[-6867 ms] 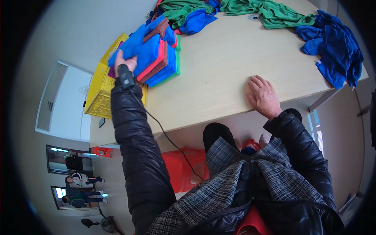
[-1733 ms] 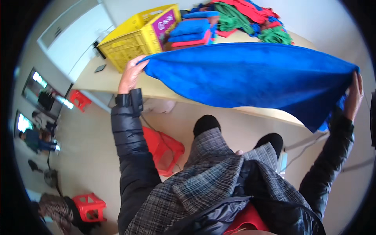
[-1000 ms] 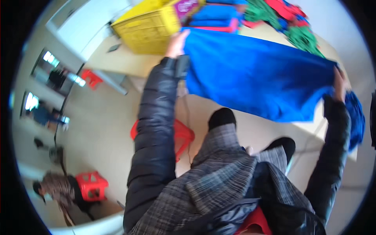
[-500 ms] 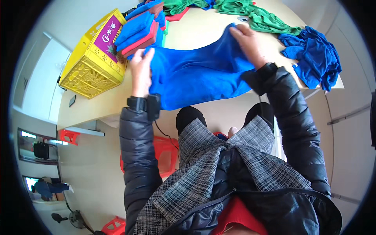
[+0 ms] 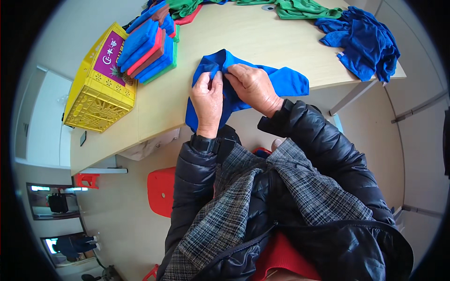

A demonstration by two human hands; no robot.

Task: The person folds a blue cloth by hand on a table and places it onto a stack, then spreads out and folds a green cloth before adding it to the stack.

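Note:
A blue cloth [image 5: 287, 81] lies partly on the near edge of the table, with its lower part hanging over. My left hand [image 5: 208, 99] pinches its top edge between thumb and fingers. Close beside it, my right hand [image 5: 253, 89] is closed on the same edge, so the fabric bunches up between the two hands. One end of the cloth spreads out to the right, flat on the tabletop. To the left stands a stack of folded cloths [image 5: 152, 55] in blue, red, brown and green.
A yellow plastic crate [image 5: 102, 100] stands at the table's left side, against the stack. Green cloths [image 5: 304, 9] lie along the far edge, and a crumpled dark blue heap [image 5: 365, 44] rests at the right corner. Below the table is a red stool [image 5: 161, 193].
My hands were wide apart, stretching the blue cloth between them. They have come together and the cloth is gathered. The view has shifted slightly.

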